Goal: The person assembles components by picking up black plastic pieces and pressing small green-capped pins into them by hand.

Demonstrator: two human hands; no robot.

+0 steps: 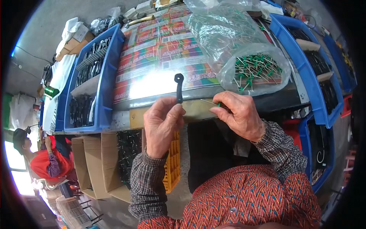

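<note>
Between the thumb and fingers of my left hand (162, 124) is a small black plastic lever (179, 89), held upright with its round, holed end at the top. My right hand (242, 116) pinches a thin metal pin (207, 102) near its green head, its bare shank pointing left toward the lever. The two pieces are apart, just over the table's near edge. Beyond my right hand lies an open clear plastic bag (225, 78) with many loose green-headed pins (255, 65) in its mouth.
A blue tray (103, 95) of black parts stands left on the table (152, 49); another blue tray (291, 42) stands right. Below at left are cardboard boxes (89, 164), one beside a heap of black pieces, and a yellow crate (174, 162). Another person (45, 162) in red is farther left.
</note>
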